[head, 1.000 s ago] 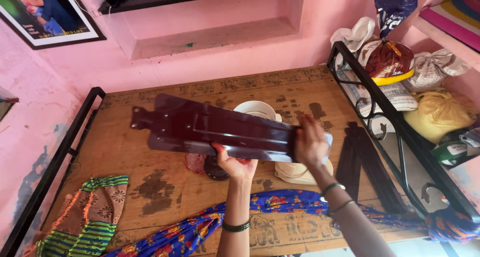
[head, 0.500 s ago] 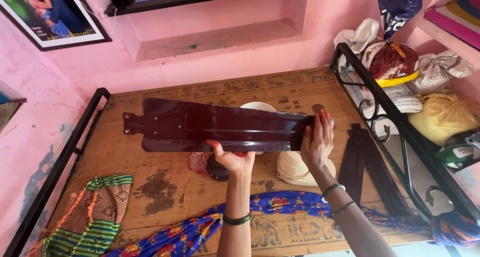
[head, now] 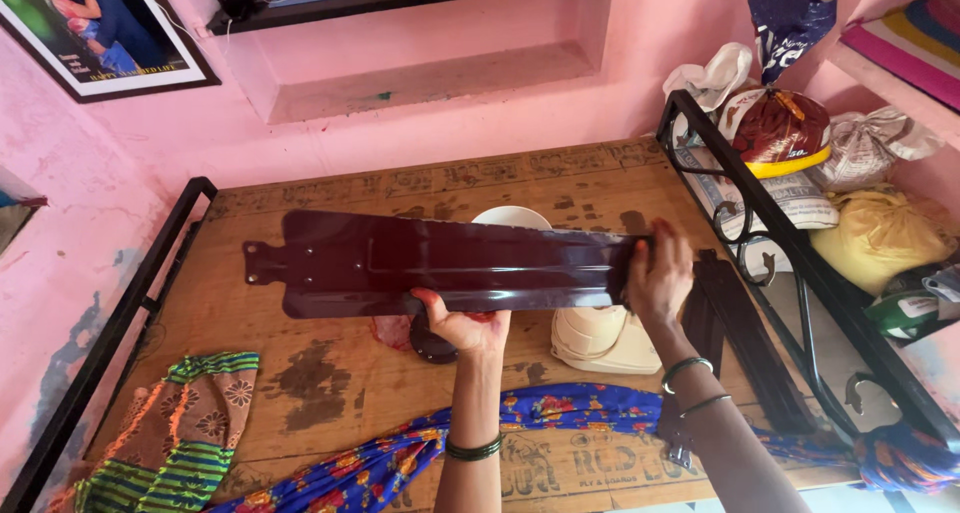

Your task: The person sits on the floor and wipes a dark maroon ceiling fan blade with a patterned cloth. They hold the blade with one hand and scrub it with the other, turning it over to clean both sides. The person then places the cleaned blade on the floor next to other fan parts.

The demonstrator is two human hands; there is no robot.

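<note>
While sacks and bags [head: 790,123] crowd the black metal rack [head: 745,223] at right, a person holds a dark maroon fan blade [head: 440,263] level above a wooden bed platform [head: 300,373]. Left hand [head: 465,323] grips the blade's near edge from below; right hand [head: 658,273] is clamped on its narrow end. Since half a second ago, the right hand has slid further right and the blade sits slightly lower. Beneath it lie a cream fan housing [head: 600,338] and a white bowl-shaped cover [head: 510,216], partly hidden. More dark blades [head: 735,323] rest beside the rack; a blue floral cloth [head: 560,413] and a striped cloth [head: 180,433] lie along the near edge.
</note>
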